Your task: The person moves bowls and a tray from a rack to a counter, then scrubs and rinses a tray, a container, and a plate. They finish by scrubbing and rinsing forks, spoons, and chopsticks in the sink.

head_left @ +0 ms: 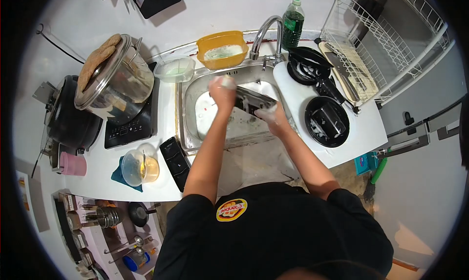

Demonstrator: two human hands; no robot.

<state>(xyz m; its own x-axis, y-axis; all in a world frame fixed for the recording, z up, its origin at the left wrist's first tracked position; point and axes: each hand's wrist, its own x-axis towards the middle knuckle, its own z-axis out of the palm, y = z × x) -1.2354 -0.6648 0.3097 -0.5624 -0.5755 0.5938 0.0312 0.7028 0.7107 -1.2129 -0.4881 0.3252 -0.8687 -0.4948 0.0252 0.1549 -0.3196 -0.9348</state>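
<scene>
A dark rectangular item [251, 100], wet with suds, is held over the steel sink [181, 118]. My left hand [223, 92] is closed at its left end, with something pale and foamy at the fingers. At the item's right end, my right hand [273, 118] grips it, with suds on the fingers. White foam [207, 116] lies in the sink below. The chrome faucet [266, 33] rises behind the sink. An orange basin [222, 60] with foamy liquid and a clear plastic container [174, 71] stand at the sink's back left.
Soapy black pans [312, 104] and a white board [288, 79] lie right of the sink, near a wire rack [381, 40]. A green bottle [293, 23] stands behind. To the left are a black tray [174, 162], a clear bowl [132, 166] and a large pot [119, 84].
</scene>
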